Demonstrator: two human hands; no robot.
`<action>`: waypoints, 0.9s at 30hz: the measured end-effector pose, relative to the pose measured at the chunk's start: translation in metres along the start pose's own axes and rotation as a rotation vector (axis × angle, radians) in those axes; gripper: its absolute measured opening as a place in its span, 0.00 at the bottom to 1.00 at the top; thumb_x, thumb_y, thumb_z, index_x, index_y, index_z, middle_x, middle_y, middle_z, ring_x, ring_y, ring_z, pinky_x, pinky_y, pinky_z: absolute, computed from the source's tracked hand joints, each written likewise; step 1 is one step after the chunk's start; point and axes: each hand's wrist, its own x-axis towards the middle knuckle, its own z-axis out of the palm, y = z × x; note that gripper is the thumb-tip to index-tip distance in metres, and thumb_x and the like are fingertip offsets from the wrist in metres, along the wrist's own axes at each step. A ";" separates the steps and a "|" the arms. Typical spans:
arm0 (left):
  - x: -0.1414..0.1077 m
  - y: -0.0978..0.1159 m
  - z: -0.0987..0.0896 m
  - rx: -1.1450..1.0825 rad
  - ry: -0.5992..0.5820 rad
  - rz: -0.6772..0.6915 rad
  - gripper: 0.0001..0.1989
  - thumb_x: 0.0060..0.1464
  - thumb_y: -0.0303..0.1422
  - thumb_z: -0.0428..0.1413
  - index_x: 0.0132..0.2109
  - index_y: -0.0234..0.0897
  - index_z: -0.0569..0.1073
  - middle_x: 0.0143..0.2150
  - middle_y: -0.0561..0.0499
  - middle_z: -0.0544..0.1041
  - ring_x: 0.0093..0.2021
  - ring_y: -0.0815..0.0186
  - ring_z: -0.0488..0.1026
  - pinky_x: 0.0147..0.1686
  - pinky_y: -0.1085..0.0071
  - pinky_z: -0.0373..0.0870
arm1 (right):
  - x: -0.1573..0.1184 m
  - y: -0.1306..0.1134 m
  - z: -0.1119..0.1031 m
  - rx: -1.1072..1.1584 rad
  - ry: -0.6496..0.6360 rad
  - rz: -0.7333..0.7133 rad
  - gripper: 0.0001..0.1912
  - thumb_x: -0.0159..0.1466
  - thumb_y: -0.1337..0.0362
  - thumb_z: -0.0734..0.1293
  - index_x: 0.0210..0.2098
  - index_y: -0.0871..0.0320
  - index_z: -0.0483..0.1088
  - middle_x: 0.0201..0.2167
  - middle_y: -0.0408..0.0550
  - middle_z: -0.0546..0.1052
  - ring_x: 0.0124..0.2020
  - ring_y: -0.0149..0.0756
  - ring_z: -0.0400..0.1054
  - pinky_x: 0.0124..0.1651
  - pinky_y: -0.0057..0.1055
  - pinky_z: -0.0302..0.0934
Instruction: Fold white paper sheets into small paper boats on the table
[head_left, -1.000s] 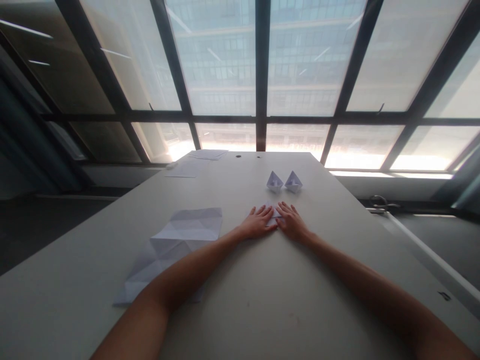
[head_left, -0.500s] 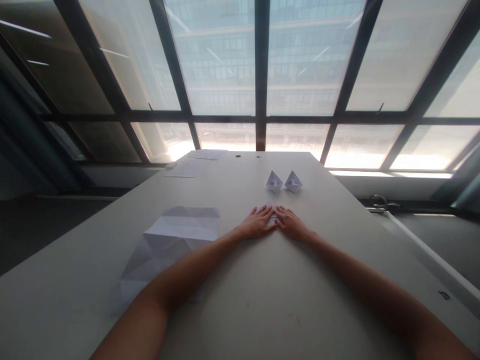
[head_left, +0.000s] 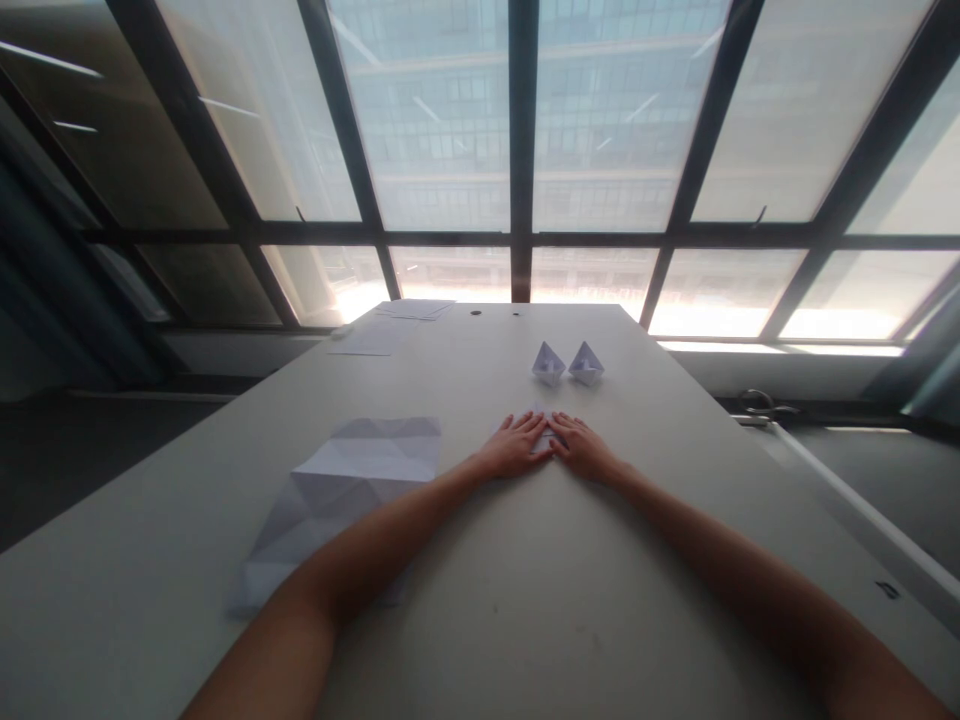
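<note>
My left hand (head_left: 516, 446) lies flat, fingers spread, on a small folded white paper (head_left: 543, 441) on the table. From the other side my right hand (head_left: 581, 446) rests flat on the same paper, its fingertips close to those of my left hand. Most of the paper is hidden beneath both hands. Just beyond them stand two folded paper boats, one on the left (head_left: 548, 364) and one on the right (head_left: 586, 364). A large creased sheet (head_left: 345, 490) lies to the left, partly under my left forearm.
The white table (head_left: 480, 620) reaches towards large windows. At its far left lie flat white sheets (head_left: 367, 338). A white rail (head_left: 862, 515) runs beyond the right edge, near a dark cable (head_left: 759, 403).
The large creased sheet has shifted slightly at its far and left edges. Both hands remain in the same place on the small paper.
</note>
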 end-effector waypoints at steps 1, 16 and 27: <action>0.000 0.000 0.000 -0.001 0.000 -0.001 0.39 0.65 0.57 0.35 0.74 0.40 0.45 0.74 0.44 0.47 0.74 0.58 0.41 0.69 0.53 0.38 | 0.000 0.000 0.000 0.000 -0.003 0.003 0.30 0.70 0.59 0.57 0.69 0.62 0.56 0.70 0.59 0.57 0.71 0.42 0.48 0.70 0.41 0.41; 0.000 0.001 -0.001 -0.002 -0.004 -0.009 0.37 0.66 0.56 0.37 0.73 0.41 0.46 0.74 0.44 0.47 0.74 0.57 0.41 0.69 0.52 0.38 | 0.000 0.000 -0.001 -0.005 0.011 -0.009 0.30 0.70 0.59 0.58 0.68 0.63 0.57 0.69 0.59 0.57 0.70 0.43 0.50 0.70 0.40 0.41; 0.001 -0.002 0.002 -0.004 0.011 0.002 0.39 0.65 0.57 0.36 0.73 0.40 0.46 0.74 0.44 0.47 0.74 0.57 0.42 0.69 0.53 0.38 | 0.000 0.000 -0.001 -0.008 0.008 -0.003 0.30 0.70 0.59 0.58 0.68 0.63 0.57 0.69 0.59 0.57 0.70 0.43 0.50 0.70 0.41 0.41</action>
